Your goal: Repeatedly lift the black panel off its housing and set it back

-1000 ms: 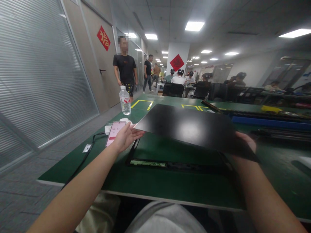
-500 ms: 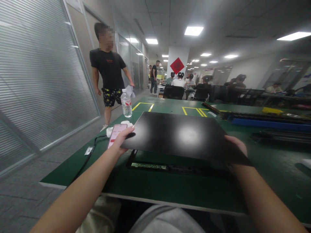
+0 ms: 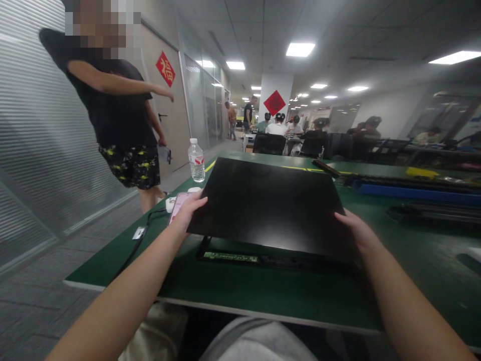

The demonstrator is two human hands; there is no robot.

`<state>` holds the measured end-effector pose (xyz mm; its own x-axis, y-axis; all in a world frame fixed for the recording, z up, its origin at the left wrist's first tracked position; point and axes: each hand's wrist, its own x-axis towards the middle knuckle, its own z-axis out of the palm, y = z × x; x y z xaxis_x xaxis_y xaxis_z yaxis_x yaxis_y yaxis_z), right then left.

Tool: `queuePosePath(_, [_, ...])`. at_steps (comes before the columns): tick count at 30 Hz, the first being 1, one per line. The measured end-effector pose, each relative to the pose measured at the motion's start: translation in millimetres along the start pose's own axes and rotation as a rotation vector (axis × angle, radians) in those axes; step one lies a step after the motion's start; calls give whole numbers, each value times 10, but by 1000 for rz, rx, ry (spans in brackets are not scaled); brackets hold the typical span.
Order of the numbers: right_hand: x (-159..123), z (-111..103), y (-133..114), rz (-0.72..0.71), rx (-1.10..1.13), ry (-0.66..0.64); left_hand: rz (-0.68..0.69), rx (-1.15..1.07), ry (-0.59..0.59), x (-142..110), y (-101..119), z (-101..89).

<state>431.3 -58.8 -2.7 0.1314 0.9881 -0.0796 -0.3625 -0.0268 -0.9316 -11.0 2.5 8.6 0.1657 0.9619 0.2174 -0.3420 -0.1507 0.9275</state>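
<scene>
A thin, glossy black panel (image 3: 268,205), which looks like a display panel, is held up over the green table (image 3: 263,296) with its far edge raised. My left hand (image 3: 191,208) grips its left edge, thumb on top. On the opposite edge my right hand (image 3: 353,228) grips it too, fingers mostly hidden beneath. Under the panel lies a dark frame with a green circuit strip (image 3: 231,257) showing along its near side; the panel hides the rest. Right behind my left hand is a phone (image 3: 178,204) with a lit screen, partly covered.
A water bottle (image 3: 197,160) stands at the table's left side. A white plug (image 3: 171,204) with a black cable (image 3: 141,245) sits near the phone. Blue and black strips (image 3: 413,189) lie at the right. A person (image 3: 120,110) walks by on the left; several others sit farther back.
The panel's far edge has tipped up, and the light reflection on it has shifted. My right hand has moved slightly left. The passing person has come closer, with an arm raised.
</scene>
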Motion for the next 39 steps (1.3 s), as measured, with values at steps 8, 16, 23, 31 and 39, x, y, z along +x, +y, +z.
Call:
queuePosePath(8, [58,-62,-30,-180,-51,76,30,-22,-49,-19,-89,27])
queuePosePath(16, [69,-39,39,-313,-14,99,175,19,6,5,-141,38])
queuePosePath(23, [102,-64,60,-367,-65,88,158,28,11,11,-152,46])
queuePosePath(31, [181,-174,75,-240,-76,186,56,43,-82,22,-274,46])
queuePosePath(39, [276,-307,135,-93,-84,211,-99,34,-124,3,-350,45])
